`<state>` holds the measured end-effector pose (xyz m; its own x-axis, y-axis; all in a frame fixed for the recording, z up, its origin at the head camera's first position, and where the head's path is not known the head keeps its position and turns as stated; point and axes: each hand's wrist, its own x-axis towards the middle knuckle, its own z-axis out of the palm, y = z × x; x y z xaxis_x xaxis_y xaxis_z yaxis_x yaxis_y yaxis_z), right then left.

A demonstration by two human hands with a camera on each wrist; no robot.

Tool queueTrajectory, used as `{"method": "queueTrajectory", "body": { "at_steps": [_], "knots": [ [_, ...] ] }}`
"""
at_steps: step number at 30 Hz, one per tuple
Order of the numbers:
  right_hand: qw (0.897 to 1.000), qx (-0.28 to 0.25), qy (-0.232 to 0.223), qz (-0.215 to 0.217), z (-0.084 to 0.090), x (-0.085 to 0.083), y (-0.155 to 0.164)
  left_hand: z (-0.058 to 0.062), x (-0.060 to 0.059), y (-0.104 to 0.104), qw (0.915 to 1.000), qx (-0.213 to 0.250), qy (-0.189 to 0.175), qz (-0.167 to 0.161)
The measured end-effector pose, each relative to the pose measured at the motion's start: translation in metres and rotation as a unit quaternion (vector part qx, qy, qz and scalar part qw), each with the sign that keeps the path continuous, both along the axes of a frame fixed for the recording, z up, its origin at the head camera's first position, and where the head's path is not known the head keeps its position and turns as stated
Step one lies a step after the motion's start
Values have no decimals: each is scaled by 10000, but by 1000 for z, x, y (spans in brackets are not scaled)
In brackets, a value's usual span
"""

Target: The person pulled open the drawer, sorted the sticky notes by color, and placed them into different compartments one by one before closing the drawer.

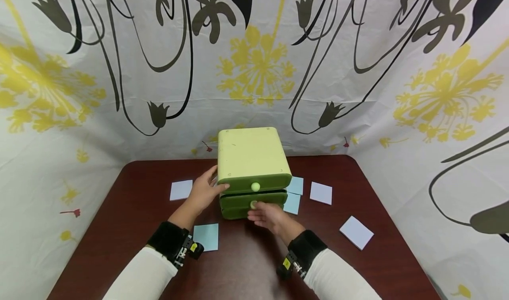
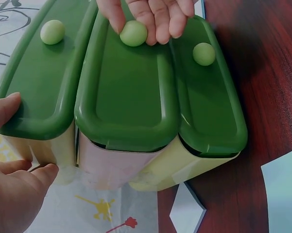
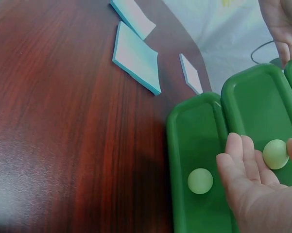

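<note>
Knob [image 2: 134,35] of the middle drawer [image 2: 128,92] sits pinched between the thumb and fingers of the right hand [image 1: 272,218], the remaining fingers reaching loosely below it. The left hand [image 1: 204,188] holds the cabinet [image 1: 254,152] at its left front edge, thumb on the green face of the top drawer [image 2: 36,92], fingers against the side. The cabinet stands upright toward the far edge of the table [image 1: 246,273], around the middle of its width, with a pale yellow-green top and three dark green fronts, one above another. The bottom drawer [image 2: 214,97] lies just under the right hand's work, and its own round knob [image 3: 200,181] is free of the fingers. How far the middle drawer is out, I cannot tell.

Square paper pads lie about the cabinet: a whitish pad [image 1: 181,190] just left of the left hand, a pale blue pad [image 1: 206,237] near the left wrist, two bluish pads [image 1: 291,203] together beside the cabinet's right side, and two whitish ones [image 1: 356,233] farther right. Black straps [image 1: 307,248] circle both wrists over white sleeves [image 1: 338,273]. Behind everything hangs a white cloth [image 1: 350,8] printed with yellow and dark flowers
</note>
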<state>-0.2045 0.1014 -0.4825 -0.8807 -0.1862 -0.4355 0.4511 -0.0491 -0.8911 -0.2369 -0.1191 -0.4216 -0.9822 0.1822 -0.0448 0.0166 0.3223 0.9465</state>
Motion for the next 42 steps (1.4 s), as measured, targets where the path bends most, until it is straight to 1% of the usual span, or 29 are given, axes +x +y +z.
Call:
{"method": "queueTrajectory", "body": {
  "at_steps": [10, 18, 24, 33, 42],
  "knots": [
    [9998, 103, 84, 140, 1, 16, 3, 2, -1, -1, 10000, -6, 75, 39],
    [9996, 99, 62, 247, 1, 35, 8, 3, 0, 0, 9999, -102, 20, 102],
    [9991, 207, 211, 311, 4, 47, 14, 4, 0, 0, 10000, -51, 13, 52],
    [9961, 331, 288, 760, 5, 57, 18, 2, 1, 1, 10000, -73, 1, 50],
    [9950, 422, 141, 889, 5, 69, 18, -1, 1, 1, 10000, -83, 28, 21]
  ]
}}
